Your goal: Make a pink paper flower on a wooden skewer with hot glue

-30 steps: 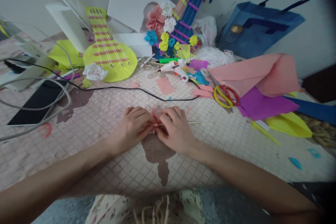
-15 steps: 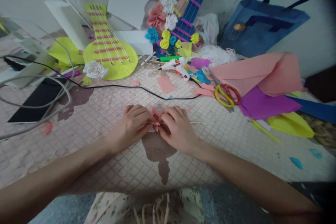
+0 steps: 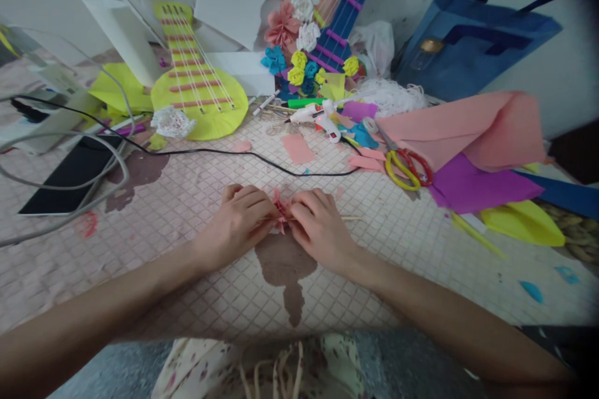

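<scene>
Where the left hand (image 3: 241,218) and the right hand (image 3: 322,227) meet, back from the middle of the front edge of the tabletop (image 3: 365,302), a crumpled pink paper piece (image 3: 281,207) sits between them. Both hands curl nearly closed, pinching it, their fingertips partly hidden. A thin stick (image 3: 352,218) juts past the right hand. Toward the back edge lie a glue gun (image 3: 322,117) and, farther left, a yellow paper guitar (image 3: 208,115).

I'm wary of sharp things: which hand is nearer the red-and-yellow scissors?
Right. The right hand is before the scissors, to their left; the left hand is farther left, across the pinched pink paper.
</scene>
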A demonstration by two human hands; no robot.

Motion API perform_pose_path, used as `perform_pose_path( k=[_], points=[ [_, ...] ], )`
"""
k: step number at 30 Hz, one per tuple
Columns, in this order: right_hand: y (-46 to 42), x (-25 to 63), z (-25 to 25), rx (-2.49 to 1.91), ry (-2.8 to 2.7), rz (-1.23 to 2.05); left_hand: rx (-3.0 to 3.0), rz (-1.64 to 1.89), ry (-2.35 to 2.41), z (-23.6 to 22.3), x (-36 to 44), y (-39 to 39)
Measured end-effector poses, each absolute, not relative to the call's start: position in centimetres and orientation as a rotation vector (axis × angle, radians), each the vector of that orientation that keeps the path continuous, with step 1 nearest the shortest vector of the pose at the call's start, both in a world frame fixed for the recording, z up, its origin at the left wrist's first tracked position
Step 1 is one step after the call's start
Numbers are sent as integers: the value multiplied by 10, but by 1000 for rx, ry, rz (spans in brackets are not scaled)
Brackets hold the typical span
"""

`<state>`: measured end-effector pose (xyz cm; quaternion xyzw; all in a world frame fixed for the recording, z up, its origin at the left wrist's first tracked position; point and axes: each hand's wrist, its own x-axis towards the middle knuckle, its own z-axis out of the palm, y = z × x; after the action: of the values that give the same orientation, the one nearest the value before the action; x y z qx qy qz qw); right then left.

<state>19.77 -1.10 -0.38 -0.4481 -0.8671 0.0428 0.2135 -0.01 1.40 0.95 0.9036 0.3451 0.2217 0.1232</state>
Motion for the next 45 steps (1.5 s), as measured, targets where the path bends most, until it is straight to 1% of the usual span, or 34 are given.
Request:
perform_pose_path(
  k=[14,25,45],
  points=[
    [-11,199,-2,-1206,-2419,217,2606,667,1022,9,-1,14],
    [-11,198,-1,-1201,-2423,237,2815,620,836,13,-8,13],
    [-13,197,0,-1186,-2425,225,2823,653,829,12,-7,12]
  ],
)
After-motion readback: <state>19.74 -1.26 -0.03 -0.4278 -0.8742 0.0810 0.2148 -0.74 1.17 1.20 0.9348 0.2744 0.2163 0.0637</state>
